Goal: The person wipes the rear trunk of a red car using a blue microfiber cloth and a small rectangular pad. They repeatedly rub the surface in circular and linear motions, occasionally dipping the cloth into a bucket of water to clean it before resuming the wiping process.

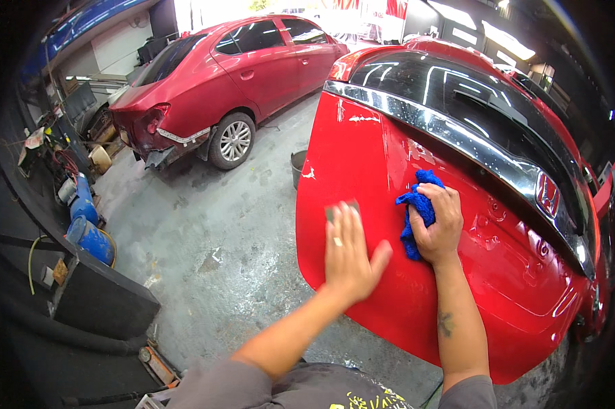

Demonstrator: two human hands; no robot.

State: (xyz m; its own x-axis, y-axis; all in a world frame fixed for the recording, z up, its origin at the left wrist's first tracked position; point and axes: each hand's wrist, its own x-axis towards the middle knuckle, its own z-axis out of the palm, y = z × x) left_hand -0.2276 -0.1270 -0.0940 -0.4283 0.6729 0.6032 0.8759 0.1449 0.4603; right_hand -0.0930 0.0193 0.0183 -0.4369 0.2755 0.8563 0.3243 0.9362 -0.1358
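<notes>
A wet red car tailgate spreads in front of me, with pale worn patches in its paint. My left hand lies on its left part, fingers stretched flat and slightly blurred by motion. Under those fingertips pokes out the edge of a small grey sheet, which looks like sandpaper; the palm and fingers hide most of it. To the right, my right hand is closed round a crumpled blue cloth and rests against the panel. Above both hands runs a chrome trim strip with water drops.
Another red car stands at the far left, its rear bumper off. A dark bucket sits on the floor behind the tailgate. Blue containers and a black bench-like structure line the left side. The grey floor looks wet.
</notes>
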